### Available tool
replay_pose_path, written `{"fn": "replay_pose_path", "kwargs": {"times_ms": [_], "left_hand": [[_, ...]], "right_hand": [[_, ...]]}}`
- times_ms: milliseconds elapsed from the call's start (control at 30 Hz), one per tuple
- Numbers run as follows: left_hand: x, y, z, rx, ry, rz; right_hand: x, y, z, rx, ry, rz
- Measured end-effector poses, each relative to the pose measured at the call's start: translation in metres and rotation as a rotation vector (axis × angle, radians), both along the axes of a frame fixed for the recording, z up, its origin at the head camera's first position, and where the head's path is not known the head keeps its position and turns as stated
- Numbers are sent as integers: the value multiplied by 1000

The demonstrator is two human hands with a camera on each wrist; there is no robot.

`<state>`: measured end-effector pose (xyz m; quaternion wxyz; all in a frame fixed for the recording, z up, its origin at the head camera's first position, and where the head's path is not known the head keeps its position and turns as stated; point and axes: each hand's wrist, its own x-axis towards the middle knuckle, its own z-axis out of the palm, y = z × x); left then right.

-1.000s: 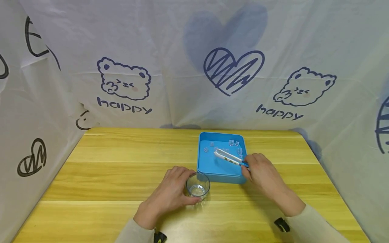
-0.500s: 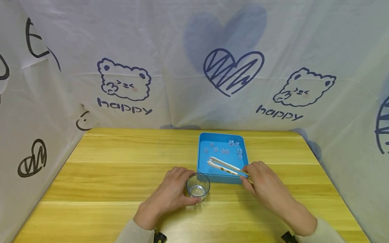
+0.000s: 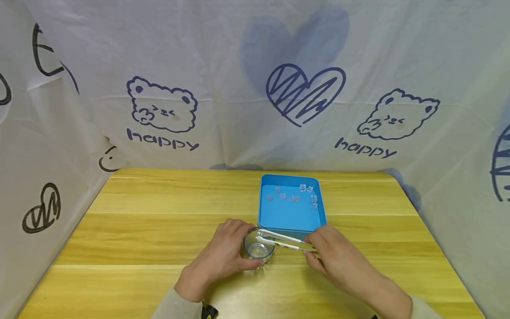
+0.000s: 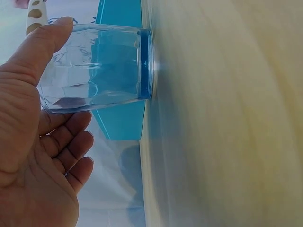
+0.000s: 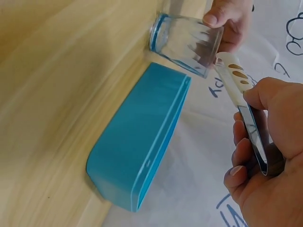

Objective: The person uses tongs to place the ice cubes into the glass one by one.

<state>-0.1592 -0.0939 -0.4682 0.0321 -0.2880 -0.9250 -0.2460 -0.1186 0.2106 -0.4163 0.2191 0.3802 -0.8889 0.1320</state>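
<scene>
While your left hand (image 3: 225, 248) grips the clear drinking glass (image 3: 257, 253) between thumb and fingers, your right hand (image 3: 338, 257) holds the white-tipped tongs (image 3: 279, 235), their tips at the glass's mouth. The glass stands upright on the wood-grain table (image 3: 159, 235) in the lower middle of the head view; you cannot tell whether anything lies inside it. Just above and right of it sits your square blue box (image 3: 287, 217), with small clear cubes (image 3: 297, 199) scattered across the upper part of its floor, several bunched toward the right wall.
</scene>
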Motion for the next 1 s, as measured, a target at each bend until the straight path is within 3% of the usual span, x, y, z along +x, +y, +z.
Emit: {"fn": "replay_pose_path", "kwargs": {"times_ms": [1000], "left_hand": [[-1, 0, -1, 12, -15, -2]], "right_hand": [[1, -4, -9, 39, 14, 0]]}}
